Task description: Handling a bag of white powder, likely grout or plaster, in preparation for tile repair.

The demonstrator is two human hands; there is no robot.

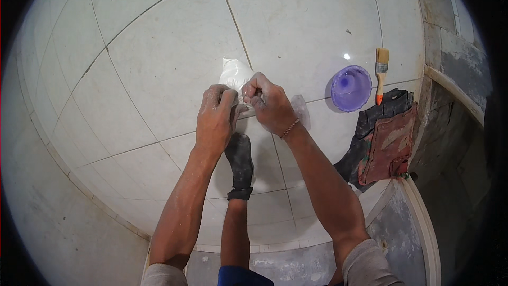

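The white bag [234,73] is laid on the tiled floor [301,26], just ahead of the foot in a black sock [241,161], probably so that its weight is borne by the tiles and both hands are freed for the near end. That end is gripped from two sides: the fingers of the left hand [214,112] are bent down over its left edge, and those of the right hand [274,110] are drawn together in a pinch at its right. Little gap is left between the fingers, though the tips are partly hidden. By this double hold, it seems, the loose plastic is steadied.

The purple bowl [351,89] and the brush [381,74] are set side by side to the right, clear of the forearms but likely within reach. Beside the right wrist a clear plastic piece [300,111] is seen.

The bag is smooth, glossy and bulging, with one far corner pointed; its near end is creased. Fine powder appears to be contained, since the hands are dusted pale.
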